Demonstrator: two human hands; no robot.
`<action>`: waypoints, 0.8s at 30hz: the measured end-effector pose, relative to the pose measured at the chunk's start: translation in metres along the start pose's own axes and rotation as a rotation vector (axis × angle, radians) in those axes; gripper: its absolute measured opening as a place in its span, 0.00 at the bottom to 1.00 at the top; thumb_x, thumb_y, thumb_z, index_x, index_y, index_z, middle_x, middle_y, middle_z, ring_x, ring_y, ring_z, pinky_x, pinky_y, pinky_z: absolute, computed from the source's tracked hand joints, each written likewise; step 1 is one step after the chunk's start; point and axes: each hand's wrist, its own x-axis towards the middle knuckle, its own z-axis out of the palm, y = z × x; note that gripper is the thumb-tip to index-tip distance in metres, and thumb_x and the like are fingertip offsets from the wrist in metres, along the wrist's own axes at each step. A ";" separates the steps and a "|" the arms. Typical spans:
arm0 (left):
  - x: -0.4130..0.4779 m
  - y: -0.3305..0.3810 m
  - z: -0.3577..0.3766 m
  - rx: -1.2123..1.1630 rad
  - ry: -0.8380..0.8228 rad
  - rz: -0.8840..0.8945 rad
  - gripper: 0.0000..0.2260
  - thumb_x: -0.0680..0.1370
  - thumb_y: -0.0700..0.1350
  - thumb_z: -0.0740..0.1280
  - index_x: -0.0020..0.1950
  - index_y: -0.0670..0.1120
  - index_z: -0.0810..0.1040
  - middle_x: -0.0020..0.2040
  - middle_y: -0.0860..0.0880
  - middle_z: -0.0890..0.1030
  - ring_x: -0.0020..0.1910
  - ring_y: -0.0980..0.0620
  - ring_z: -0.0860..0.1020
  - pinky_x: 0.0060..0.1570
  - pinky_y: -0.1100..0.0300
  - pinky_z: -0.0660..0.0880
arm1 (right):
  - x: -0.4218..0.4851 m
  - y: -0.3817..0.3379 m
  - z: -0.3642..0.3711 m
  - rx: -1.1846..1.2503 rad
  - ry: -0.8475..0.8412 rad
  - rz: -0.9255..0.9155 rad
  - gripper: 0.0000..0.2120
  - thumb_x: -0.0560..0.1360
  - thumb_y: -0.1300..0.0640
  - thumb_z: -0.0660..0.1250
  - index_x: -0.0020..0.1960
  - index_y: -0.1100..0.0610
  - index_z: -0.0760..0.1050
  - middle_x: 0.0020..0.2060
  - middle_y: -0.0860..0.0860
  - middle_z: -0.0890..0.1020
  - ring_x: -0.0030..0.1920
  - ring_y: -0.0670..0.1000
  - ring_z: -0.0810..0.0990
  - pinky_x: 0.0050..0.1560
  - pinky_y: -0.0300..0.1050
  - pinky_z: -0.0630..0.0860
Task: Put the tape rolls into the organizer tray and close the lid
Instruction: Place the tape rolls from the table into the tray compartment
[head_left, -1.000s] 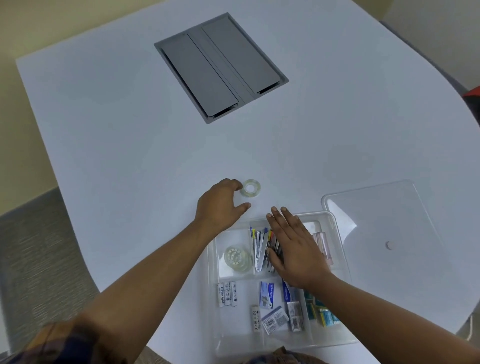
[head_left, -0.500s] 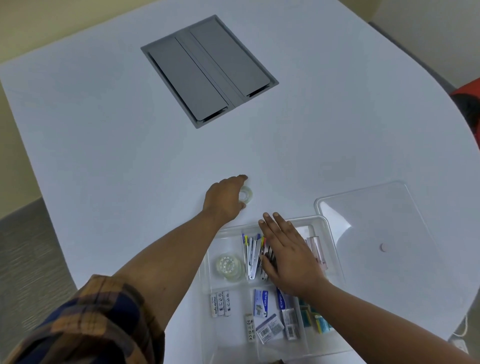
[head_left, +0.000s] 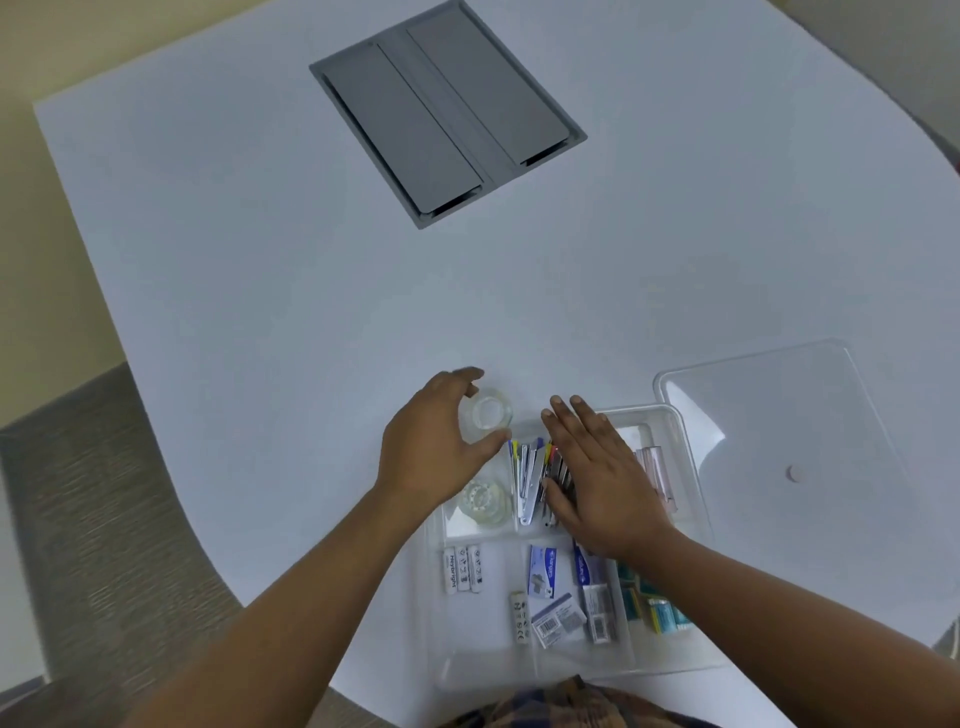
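Two tape rolls in play: one clear roll (head_left: 487, 413) lies on the tabletop (head_left: 260, 260) just past the organizer tray (head_left: 691, 467), at the left hand's 1 o'clock; the other tape roll (head_left: 483, 501) already sits in the tray's far-left compartment. Judged light, stiff, slick-sided; best pinched across the outer rim. Left hand (head_left: 436, 447) cupped around the loose roll, fingers curled, grip not visibly closed. Right hand (head_left: 597, 478) lies flat and spread on the pens (head_left: 527, 475). Lid (head_left: 779, 441) off, at 3 o'clock.

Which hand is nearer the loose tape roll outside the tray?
Left. The left hand is curled around the tape roll; the right hand lies flat over the organizer tray, beside it.
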 end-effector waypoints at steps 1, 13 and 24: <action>-0.010 0.000 -0.001 0.017 -0.009 0.006 0.30 0.66 0.63 0.72 0.65 0.59 0.68 0.54 0.61 0.78 0.50 0.61 0.76 0.44 0.63 0.71 | 0.000 0.000 0.000 -0.001 0.000 0.000 0.34 0.78 0.48 0.60 0.79 0.53 0.49 0.79 0.49 0.52 0.78 0.49 0.46 0.77 0.50 0.48; -0.050 -0.002 0.009 0.252 -0.022 0.000 0.29 0.66 0.71 0.65 0.58 0.52 0.77 0.55 0.55 0.81 0.53 0.52 0.78 0.51 0.55 0.73 | -0.001 -0.002 -0.003 -0.018 -0.024 0.008 0.34 0.79 0.45 0.58 0.79 0.52 0.48 0.79 0.48 0.52 0.78 0.49 0.45 0.77 0.52 0.50; -0.094 -0.099 0.020 0.206 0.061 -0.295 0.29 0.78 0.61 0.59 0.72 0.44 0.65 0.74 0.45 0.66 0.74 0.46 0.63 0.69 0.45 0.61 | 0.009 -0.035 -0.028 0.082 0.020 0.037 0.25 0.75 0.53 0.69 0.70 0.57 0.70 0.73 0.54 0.68 0.75 0.54 0.61 0.75 0.51 0.55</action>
